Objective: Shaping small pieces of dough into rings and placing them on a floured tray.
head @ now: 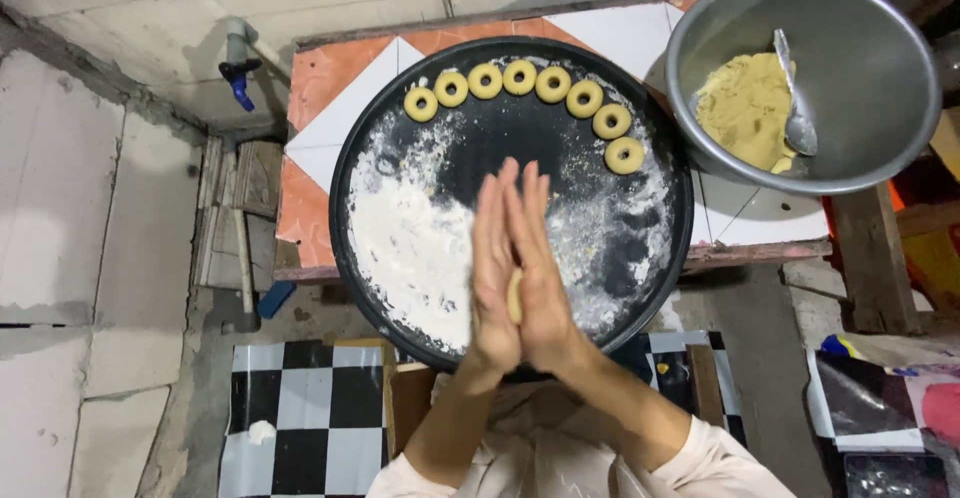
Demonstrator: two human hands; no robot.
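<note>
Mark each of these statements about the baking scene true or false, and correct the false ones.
1. Eight dough rings lie in an arc on the black tray. True.
2. The left hand and right hand are pressed together around a dough piece. True.
3. The metal bowl is empty. False: it holds yellow dough and a spoon.
4. Flour is spread on the tray. True.
5. The rings sit at the tray's near edge. False: they line its far edge.
</note>
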